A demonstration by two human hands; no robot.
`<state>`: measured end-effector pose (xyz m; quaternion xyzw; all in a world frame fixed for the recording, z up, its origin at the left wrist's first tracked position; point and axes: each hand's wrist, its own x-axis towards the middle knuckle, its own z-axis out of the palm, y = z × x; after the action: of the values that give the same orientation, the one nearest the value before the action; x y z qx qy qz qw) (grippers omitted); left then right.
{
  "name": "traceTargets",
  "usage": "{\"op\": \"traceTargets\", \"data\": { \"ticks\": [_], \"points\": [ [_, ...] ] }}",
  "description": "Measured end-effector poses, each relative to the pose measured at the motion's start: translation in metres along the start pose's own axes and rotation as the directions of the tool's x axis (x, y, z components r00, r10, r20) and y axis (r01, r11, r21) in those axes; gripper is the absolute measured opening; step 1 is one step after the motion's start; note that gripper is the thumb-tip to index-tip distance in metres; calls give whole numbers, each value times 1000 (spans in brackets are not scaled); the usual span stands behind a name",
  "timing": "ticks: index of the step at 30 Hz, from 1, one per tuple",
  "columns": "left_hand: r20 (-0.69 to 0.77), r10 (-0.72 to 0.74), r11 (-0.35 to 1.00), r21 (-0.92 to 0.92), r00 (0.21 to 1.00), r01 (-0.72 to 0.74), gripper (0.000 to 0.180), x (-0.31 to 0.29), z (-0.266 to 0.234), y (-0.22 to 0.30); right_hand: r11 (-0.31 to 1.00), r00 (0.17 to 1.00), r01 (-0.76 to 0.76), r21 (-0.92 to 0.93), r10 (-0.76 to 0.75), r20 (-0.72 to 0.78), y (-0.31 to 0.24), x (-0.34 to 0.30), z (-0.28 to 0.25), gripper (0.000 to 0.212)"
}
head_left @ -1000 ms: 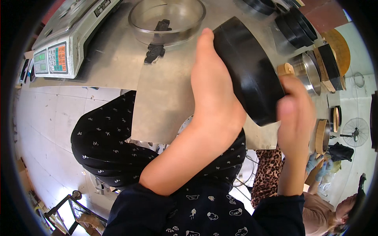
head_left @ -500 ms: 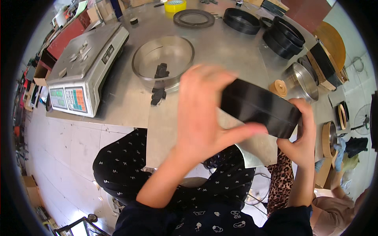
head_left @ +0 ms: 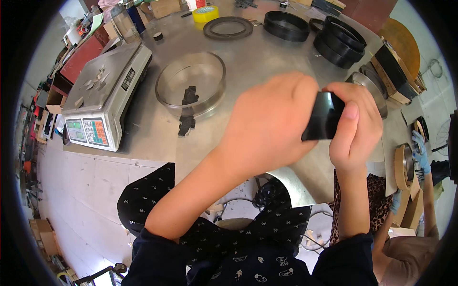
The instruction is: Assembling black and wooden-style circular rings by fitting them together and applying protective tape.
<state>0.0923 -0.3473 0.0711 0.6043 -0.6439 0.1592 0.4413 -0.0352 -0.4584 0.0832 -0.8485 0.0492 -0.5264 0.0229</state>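
Note:
Above the near side of the metal table [head_left: 253, 59], both my hands grip a glossy black ring [head_left: 324, 117]. My left hand [head_left: 272, 121] wraps its left part, with the back of the hand hiding much of it. On the other side my right hand [head_left: 357, 126] closes round the ring, the thumb pressed along its outer wall. Only a short curved stretch of black shows between the two hands. To their left a wide clear-looking metal ring [head_left: 164, 106] rests on the table, with a dark, lumpy piece [head_left: 186, 126] beside its near wall.
A weighing scale [head_left: 88, 131] with scraps on its pan stands at left. Farther back are a flat grey ring [head_left: 210, 33], yellow tape [head_left: 205, 14], a black ring [head_left: 286, 32] and stacked black rings [head_left: 334, 50]. At right, a co-worker's gloved hand [head_left: 421, 152] is near a tan-and-metal ring [head_left: 400, 164].
My hands have come closer together round the black ring, covering most of it. My left hand moved right. A co-worker's gloved hands have come into view at right.

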Motion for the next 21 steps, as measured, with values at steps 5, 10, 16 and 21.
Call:
{"op": "traceTargets", "data": {
  "ticks": [5, 10, 16, 21],
  "points": [
    [92, -50, 998, 53, 995, 45, 46, 1, -3, 5, 994, 995, 97, 56, -95, -38, 5, 3, 4, 20],
    [14, -44, 998, 44, 999, 43, 44, 5, 4, 2, 993, 994, 101, 56, -98, -54, 11, 6, 7, 21],
    [8, -51, 998, 36, 999, 51, 44, 5, 3, 1, 990, 992, 120, 79, -117, -37, 14, 10, 8, 19],
    [12, -103, 995, 5, 995, 103, 51, 1, 0, -1, 990, 979, -56, 127, 29, 203, 17, 13, -7, 21]
  ]
}}
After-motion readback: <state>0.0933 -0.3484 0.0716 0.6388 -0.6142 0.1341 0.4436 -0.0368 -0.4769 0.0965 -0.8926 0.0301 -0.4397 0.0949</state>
